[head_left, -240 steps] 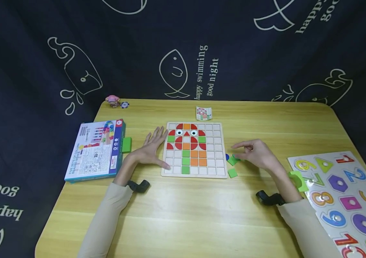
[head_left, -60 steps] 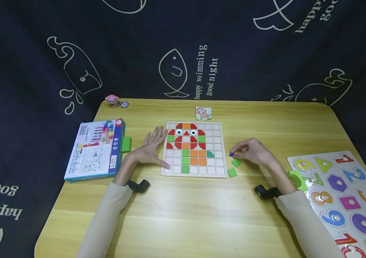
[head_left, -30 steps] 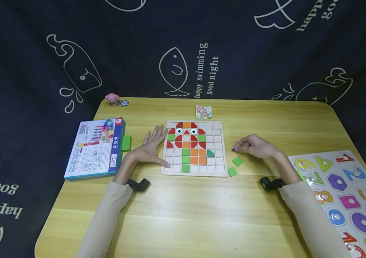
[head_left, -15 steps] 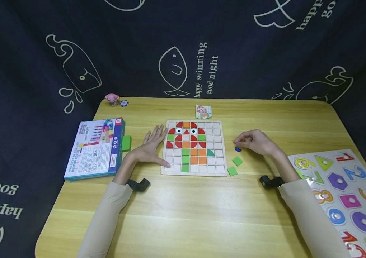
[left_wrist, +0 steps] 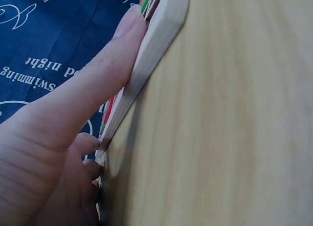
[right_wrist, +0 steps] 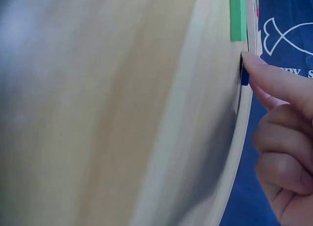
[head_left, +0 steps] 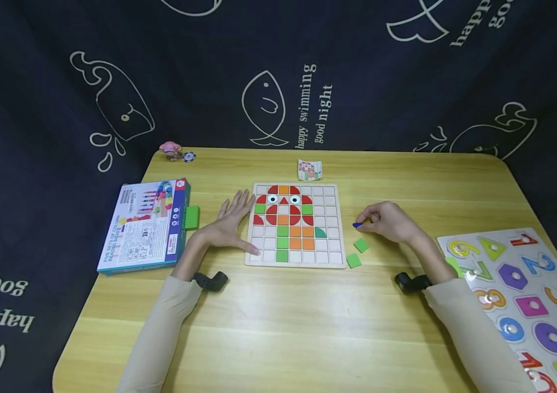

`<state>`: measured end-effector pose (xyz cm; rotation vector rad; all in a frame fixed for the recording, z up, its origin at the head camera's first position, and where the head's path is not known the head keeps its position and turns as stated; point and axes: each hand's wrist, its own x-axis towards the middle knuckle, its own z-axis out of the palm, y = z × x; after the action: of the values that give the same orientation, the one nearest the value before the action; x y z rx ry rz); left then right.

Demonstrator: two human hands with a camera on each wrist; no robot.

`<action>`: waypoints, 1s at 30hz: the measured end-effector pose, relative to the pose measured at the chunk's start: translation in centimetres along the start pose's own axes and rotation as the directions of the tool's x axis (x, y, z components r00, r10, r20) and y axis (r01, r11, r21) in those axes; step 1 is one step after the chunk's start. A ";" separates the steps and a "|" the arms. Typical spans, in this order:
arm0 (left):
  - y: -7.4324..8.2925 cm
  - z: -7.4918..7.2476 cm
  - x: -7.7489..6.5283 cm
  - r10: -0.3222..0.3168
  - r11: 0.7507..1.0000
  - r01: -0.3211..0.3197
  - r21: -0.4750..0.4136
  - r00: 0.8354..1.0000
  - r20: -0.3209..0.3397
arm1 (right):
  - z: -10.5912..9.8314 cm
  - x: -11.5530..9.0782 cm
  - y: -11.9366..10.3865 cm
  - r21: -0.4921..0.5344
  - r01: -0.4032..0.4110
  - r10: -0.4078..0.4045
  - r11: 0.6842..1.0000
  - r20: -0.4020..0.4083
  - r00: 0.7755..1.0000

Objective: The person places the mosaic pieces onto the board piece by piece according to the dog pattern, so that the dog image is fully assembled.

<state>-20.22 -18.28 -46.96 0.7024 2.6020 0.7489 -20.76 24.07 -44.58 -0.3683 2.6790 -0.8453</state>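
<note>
A square wooden grid board (head_left: 330, 259) lies mid-table, with red, orange, green and eye-patterned tiles set in its cells. One teal quarter-circle tile (head_left: 320, 233) sits toward its right side. My left hand (head_left: 226, 229) rests on the board's left edge, fingers spread and thumb on the near-left corner. In the left wrist view the thumb (left_wrist: 105, 64) lies against the board's rim. Right of the board, my right hand (head_left: 387, 221) pinches a small blue tile with a rounded edge (head_left: 357, 225) between thumb and fingertips, low over the table. Its full shape is partly hidden by the fingers.
Two green square tiles (head_left: 361, 245) lie between board and right hand. A small picture card (head_left: 310, 170) is behind the board. A boxed toy set (head_left: 143, 226) and green block (head_left: 192, 217) stand left, a number puzzle (head_left: 519, 278) right, a pink figurine (head_left: 171, 150) far left.
Over these seconds the teal tile came onto the board and my right hand picked up the blue tile. Half a second ago it showed flat below the fingers; now it is pinched, seen edge-on.
</note>
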 end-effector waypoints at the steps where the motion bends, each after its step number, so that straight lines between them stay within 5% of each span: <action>1: 0.0 0.0 0.0 -0.002 1.000 0.002 -0.001 1.000 0.001 | 0.1 0.0 -0.1 -0.002 0.018 -0.018 1.000 -0.003 1.000; 9: 0.0 0.1 0.1 0.004 1.000 -0.004 0.003 1.000 -0.004 | 1.1 -0.1 -2.9 0.095 0.137 -0.141 0.986 0.042 0.989; 15: -0.2 0.1 0.2 -0.003 1.000 0.003 -0.001 1.000 0.004 | 1.8 0.5 -4.5 0.060 0.179 -0.184 0.982 0.108 0.977; 30: -0.4 0.3 0.2 -0.002 1.000 0.002 -0.008 1.000 -0.002 | 2.1 1.4 -4.1 0.066 0.226 -0.234 0.972 0.149 0.961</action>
<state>-20.38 -18.39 -47.43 0.6970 2.6000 0.7591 -20.67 19.32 -44.05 -0.7150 2.4990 -0.9032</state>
